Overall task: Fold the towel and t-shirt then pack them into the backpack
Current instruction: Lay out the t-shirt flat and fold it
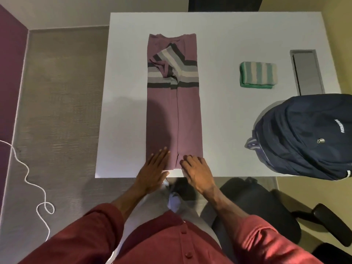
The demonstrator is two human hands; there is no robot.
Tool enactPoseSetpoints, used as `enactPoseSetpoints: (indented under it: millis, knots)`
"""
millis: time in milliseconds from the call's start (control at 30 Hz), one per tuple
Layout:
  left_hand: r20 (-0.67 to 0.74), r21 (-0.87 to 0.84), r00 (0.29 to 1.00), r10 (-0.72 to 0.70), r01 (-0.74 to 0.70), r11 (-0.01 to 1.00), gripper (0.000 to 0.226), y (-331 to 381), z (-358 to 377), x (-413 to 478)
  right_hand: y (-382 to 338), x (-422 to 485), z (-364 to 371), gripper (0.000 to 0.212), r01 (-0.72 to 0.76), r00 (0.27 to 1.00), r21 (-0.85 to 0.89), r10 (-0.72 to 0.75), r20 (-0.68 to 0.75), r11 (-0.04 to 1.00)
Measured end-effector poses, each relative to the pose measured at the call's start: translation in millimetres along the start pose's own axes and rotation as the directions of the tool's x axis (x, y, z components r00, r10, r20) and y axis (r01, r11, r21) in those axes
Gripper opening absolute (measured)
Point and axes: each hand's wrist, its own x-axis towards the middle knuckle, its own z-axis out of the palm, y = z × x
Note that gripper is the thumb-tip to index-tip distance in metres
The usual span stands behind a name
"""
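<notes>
A white table (228, 121) filled the upper view, with grey carpet to its left, a purple wall at the far left edge and a white cord (28, 174) looping over the floor. On the right end of the table lay the dark navy backpack (308, 138), hanging partly over the near corner; its opening could not be made out from this angle, so what was inside, if anything, could not be told. Beyond it sat the green-and-white striped towel (258, 75), folded into a small rectangle, well apart from the bag. Down the middle stretched the mauve t-shirt (188, 115), its sides folded inward into a long strip, with a striped sleeve lying across the chest band. At the near hem, the left hand (154, 172) lay flat with its fingers spread, holding nothing, just pressing on the cloth. The right hand (198, 173) lay the same way, palm down and open, its fingertips on the hem's right corner. A black office chair (266, 206) stood below the table edge, partly hidden by the red-sleeved arms. A grey inset panel (307, 72) lay near the table's right edge, too dim to read.
</notes>
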Motion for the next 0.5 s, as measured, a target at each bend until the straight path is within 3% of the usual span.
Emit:
enactPoseSetpoints:
  millis: [200,300,400,500]
  knots:
    - [0.042,-0.021,0.997,-0.058,0.059,0.998,0.069,12,4,-3,-12,17,-3,0.052,0.038,0.991,0.038,-0.043,0.129,0.999]
    - [0.053,-0.005,0.996,-0.065,0.065,0.998,0.070,13,4,-3,-14,14,-3,0.049,0.023,0.993,0.061,-0.029,0.112,0.998]
    - [0.041,-0.005,0.997,-0.059,0.059,0.998,0.070,11,3,-3,-14,8,-3,0.042,0.118,0.988,0.030,-0.120,0.092,0.993]
    - [0.012,-0.007,0.999,-0.043,0.043,0.999,0.071,9,6,-6,-18,-6,2,0.031,0.245,0.956,0.010,-0.243,0.164,0.970]
